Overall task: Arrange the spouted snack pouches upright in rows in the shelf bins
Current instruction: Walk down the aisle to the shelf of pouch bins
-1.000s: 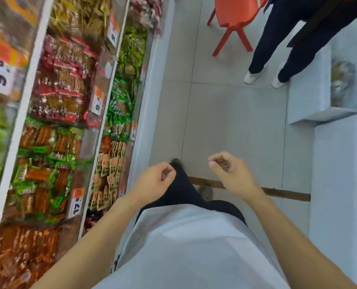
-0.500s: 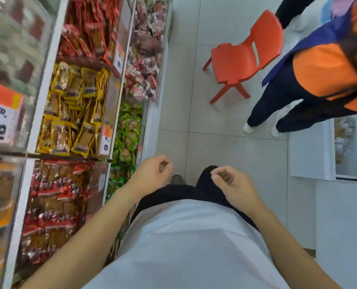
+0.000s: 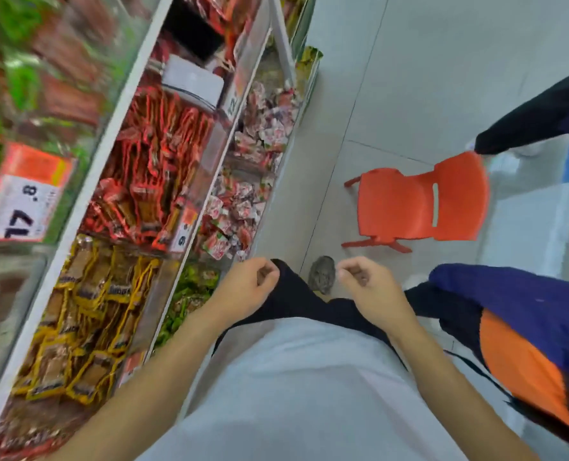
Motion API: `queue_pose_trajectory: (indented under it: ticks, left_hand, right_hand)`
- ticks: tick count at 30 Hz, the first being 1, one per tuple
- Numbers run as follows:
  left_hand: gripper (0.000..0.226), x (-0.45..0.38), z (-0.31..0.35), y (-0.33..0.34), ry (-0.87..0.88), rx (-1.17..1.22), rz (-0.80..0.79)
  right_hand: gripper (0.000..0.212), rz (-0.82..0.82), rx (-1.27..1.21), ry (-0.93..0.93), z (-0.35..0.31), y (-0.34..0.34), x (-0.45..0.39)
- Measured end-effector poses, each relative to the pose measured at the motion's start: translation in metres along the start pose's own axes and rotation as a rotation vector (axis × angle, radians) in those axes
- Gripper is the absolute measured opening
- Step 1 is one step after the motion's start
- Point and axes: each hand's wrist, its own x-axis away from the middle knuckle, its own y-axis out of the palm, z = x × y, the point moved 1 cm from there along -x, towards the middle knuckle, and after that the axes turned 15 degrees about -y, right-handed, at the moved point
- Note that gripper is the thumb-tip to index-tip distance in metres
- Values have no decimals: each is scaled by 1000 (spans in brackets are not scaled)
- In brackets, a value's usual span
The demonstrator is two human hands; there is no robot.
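Observation:
My left hand (image 3: 246, 291) and my right hand (image 3: 372, 294) hang in front of my waist, fingers loosely curled, holding nothing. Both are over the aisle floor, to the right of the shelf and apart from it. The shelf bins run along the left: red packs (image 3: 153, 168) in an upper bin, yellow packs (image 3: 86, 314) below them, small red-and-white packs (image 3: 246, 181) and green packs (image 3: 186, 294) in the outer bins. I cannot pick out any spouted pouch; the far left of the shelf is blurred.
An orange plastic chair (image 3: 419, 204) stands in the aisle ahead on the right. A person in orange and blue (image 3: 522, 327) is close at my right. An orange price tag (image 3: 20, 201) hangs on the shelf rail. My shoe (image 3: 323, 274) is on the tiled floor.
The view has travelled along the shelf, past green and brown packs to red and yellow ones. The chair and the other person are nearer. Both hands stay idle and hold nothing.

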Motion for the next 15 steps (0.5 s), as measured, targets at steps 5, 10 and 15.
queue_pose_trajectory:
  ticks: [5, 10, 15]
  left_hand:
    - [11, -65, 30, -38, -117, 122, 28]
    - [9, -133, 40, -73, -255, 190, 106]
    - [10, -162, 24, -82, -472, 372, 188]
  right_hand:
    - [7, -96, 110, -124, -43, -24, -131]
    - [11, -271, 196, -193, -81, -16, -238]
    - [10, -604, 291, -317, -104, 6, -313]
